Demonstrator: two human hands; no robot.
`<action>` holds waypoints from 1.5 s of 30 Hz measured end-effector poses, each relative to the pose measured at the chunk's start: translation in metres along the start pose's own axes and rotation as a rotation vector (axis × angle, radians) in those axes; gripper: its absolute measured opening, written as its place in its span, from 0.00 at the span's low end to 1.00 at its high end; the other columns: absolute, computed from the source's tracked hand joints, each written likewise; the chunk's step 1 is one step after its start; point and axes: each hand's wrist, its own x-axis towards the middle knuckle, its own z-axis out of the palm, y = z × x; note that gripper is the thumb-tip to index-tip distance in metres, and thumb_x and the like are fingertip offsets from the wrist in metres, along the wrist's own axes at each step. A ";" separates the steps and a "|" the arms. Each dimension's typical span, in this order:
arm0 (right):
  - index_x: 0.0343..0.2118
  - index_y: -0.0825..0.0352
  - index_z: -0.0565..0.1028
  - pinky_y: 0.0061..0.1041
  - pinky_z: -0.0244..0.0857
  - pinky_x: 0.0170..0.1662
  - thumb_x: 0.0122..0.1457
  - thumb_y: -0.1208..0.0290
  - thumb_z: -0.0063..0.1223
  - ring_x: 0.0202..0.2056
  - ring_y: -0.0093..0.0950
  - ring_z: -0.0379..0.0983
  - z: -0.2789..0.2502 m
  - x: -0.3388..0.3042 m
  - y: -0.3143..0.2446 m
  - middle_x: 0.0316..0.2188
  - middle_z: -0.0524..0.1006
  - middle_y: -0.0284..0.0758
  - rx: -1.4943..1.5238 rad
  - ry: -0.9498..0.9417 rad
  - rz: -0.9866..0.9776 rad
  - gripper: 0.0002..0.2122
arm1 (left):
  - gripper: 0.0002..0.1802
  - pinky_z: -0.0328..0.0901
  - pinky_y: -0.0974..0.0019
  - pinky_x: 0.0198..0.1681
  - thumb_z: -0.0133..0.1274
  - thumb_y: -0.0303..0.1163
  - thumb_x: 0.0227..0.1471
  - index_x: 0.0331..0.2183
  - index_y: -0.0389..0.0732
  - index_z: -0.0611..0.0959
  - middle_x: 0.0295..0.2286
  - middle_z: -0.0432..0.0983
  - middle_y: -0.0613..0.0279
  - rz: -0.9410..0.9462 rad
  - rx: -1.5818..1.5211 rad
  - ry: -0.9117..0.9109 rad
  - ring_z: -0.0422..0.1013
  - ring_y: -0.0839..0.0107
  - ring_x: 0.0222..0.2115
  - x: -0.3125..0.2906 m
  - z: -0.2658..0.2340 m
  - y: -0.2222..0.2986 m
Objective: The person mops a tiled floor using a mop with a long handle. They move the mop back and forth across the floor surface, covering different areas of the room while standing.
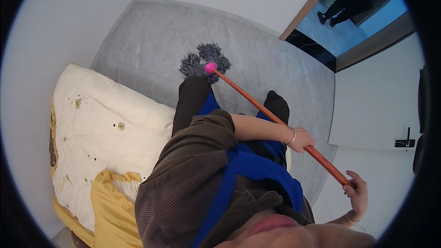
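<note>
A mop [251, 99] slants across my front, from its grey shaggy head on the floor to the end of its handle at the right. The head lies ahead of my left knee and joins the orange-brown handle at a round pink connector [211, 67]. My left hand [302, 139], its arm reaching across my body, is wrapped round the handle at mid-length. At the upper end of the handle, my right hand [357, 194] grips it loosely. One finger of that hand sticks out, and its palm side is partly hidden.
On the left is a bed [105, 115] with a cream flowered sheet, and a yellow ruffled cloth [112, 202] lies on it. Grey tiles [151, 32] run to white walls. A wood-framed doorway [312, 7] with a black threshold opens at upper right; a person [353, 0] stands beyond it.
</note>
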 end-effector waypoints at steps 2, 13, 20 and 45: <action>0.47 0.71 0.71 0.15 0.59 0.21 0.47 0.80 0.56 0.19 0.17 0.66 -0.004 -0.005 -0.006 0.22 0.75 0.34 0.124 0.012 -0.119 0.21 | 0.12 0.64 0.49 0.32 0.53 0.34 0.43 0.34 0.44 0.75 0.25 0.75 0.53 0.011 -0.013 0.027 0.72 0.50 0.29 -0.007 -0.011 0.007; 0.48 0.71 0.70 0.14 0.59 0.19 0.55 0.65 0.57 0.20 0.19 0.70 0.031 0.015 -0.029 0.27 0.78 0.36 0.343 0.074 -0.178 0.21 | 0.12 0.65 0.53 0.28 0.53 0.36 0.46 0.34 0.46 0.70 0.24 0.73 0.59 0.120 0.086 0.180 0.73 0.54 0.28 -0.049 -0.026 -0.017; 0.46 0.71 0.71 0.14 0.58 0.19 0.57 0.73 0.53 0.19 0.19 0.69 0.055 0.033 -0.037 0.25 0.78 0.36 0.392 0.207 -0.081 0.14 | 0.12 0.67 0.55 0.26 0.53 0.37 0.46 0.33 0.46 0.70 0.24 0.74 0.60 0.124 0.096 0.221 0.73 0.56 0.26 -0.054 -0.024 -0.045; 0.33 0.70 0.77 0.19 0.64 0.21 0.55 0.72 0.51 0.20 0.20 0.72 0.303 0.314 -0.210 0.22 0.76 0.31 0.442 -0.108 -0.273 0.07 | 0.15 0.57 0.57 0.50 0.58 0.26 0.34 0.31 0.44 0.76 0.34 0.71 0.58 -0.621 0.526 0.902 0.65 0.57 0.42 -0.247 -0.136 -0.202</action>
